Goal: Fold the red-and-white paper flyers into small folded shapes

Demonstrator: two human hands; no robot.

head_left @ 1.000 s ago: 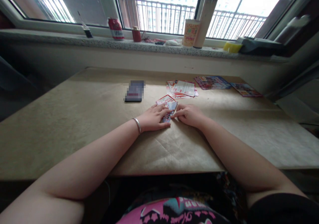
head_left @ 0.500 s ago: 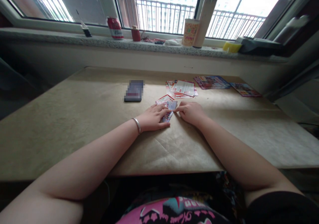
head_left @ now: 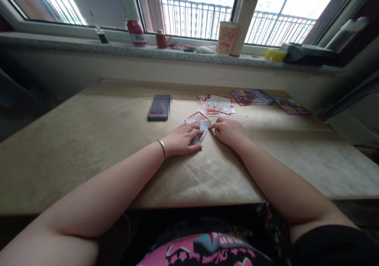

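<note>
Paper [head_left: 205, 124] lies on the counter [head_left: 189, 183] beneath the left hand [head_left: 181, 140], fingers [head_left: 195, 132] spread; the right hand [head_left: 227, 132] is curled, index out at the paper's edge, pinching or not I can't tell. Steady left-hand pressure should prevent slipping.

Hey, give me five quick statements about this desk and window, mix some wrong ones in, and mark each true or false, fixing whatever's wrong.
1. The left hand lies over a small patterned paper. True.
2. The silver bracelet is on the right wrist. False: it circles the left wrist.
3. The index finger of the right hand is at the right edge of the patterned paper. True.
4. The red can is lying on its side on the table. False: it stands upright on the windowsill.
5. A patterned cup stands on the windowsill. True.
</note>
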